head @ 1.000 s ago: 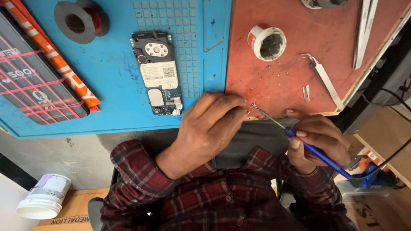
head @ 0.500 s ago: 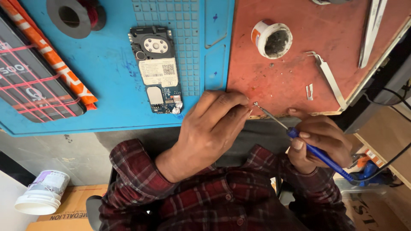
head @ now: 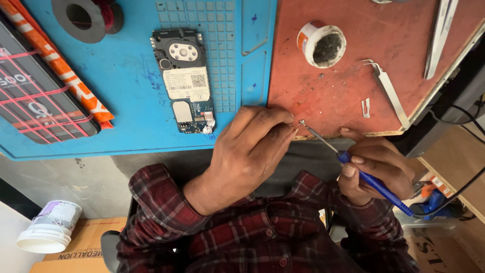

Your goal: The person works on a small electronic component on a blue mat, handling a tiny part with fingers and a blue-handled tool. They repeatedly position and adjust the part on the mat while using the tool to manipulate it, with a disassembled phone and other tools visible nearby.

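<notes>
My right hand (head: 378, 169) grips a blue-handled soldering iron (head: 353, 167), its metal tip touching the near edge of the red mat (head: 343, 81). My left hand (head: 250, 149) rests at the mat's near edge with fingertips pinched together right beside the iron's tip; whatever it pinches is too small to make out. An opened phone (head: 185, 78) with bare circuit board lies on the blue work mat (head: 126, 106), just left of my left hand.
A small white pot (head: 322, 44) and metal tweezers (head: 389, 93) sit on the red mat. A dark reel (head: 83, 17), an orange strip (head: 60, 65) and a dark screen panel (head: 35, 106) lie left. A white tub (head: 48, 233) stands on the floor.
Both hands hold almost the same pose; the view has shifted slightly.
</notes>
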